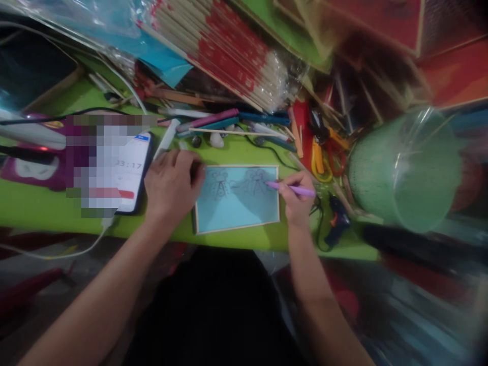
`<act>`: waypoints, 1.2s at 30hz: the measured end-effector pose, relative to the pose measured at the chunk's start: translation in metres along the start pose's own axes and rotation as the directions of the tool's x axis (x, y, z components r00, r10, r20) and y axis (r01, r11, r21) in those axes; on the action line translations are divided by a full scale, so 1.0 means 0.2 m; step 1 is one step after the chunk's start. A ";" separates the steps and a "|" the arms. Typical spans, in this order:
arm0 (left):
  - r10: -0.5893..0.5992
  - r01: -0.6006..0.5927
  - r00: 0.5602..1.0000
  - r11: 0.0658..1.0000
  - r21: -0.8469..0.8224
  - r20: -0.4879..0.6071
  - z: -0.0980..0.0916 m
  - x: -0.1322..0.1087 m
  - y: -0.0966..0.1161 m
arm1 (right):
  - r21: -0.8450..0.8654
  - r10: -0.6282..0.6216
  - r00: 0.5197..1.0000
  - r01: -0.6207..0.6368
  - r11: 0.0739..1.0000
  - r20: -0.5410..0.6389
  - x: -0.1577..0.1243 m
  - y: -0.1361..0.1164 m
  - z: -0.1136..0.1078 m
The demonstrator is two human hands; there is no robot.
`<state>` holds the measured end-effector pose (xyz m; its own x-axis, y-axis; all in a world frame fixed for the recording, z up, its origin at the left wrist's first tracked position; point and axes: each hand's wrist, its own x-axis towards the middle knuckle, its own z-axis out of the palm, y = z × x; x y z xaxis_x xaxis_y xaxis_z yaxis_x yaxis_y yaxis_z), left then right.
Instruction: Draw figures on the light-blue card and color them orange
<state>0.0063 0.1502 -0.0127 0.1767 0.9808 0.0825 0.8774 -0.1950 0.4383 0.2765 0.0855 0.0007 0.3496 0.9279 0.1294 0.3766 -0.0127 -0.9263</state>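
Note:
A purple pen (302,190) is pinched in my right hand (299,195), its tip on the upper right of a light-blue board (238,216) with a thin pale wooden frame. Two dark line drawings (256,183) of similar shape stand side by side on the board, with a short dash between them. My left hand (173,185) rests on the green table at the board's upper left corner. Its fingers are loosely bent and the thumb is apart, by the frame; nothing shows in it. Left of this hand lies a phone (131,175) with a lit screen, partly blurred out.
A purple power strip (36,170) with cables sits at the left. Behind the board lie several pens (213,119) and wooden sticks, with a plastic-wrapped bundle of sticks (229,46) beyond. Yellow-handled pliers (318,155), a glue gun (337,218) and a green bucket (404,168) stand rightward.

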 end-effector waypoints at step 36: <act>-0.005 0.005 1.000 1.000 -0.026 0.001 0.00 0.00 0.00 | 0.010 0.025 1.000 -0.025 1.000 0.017 -0.02 0.00 -0.01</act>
<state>0.0055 0.1496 -0.0126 0.1731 0.9817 0.0793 0.8665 -0.1901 0.4616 0.2765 0.0812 0.0010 0.3441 0.9336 0.1000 0.3590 -0.0324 -0.9328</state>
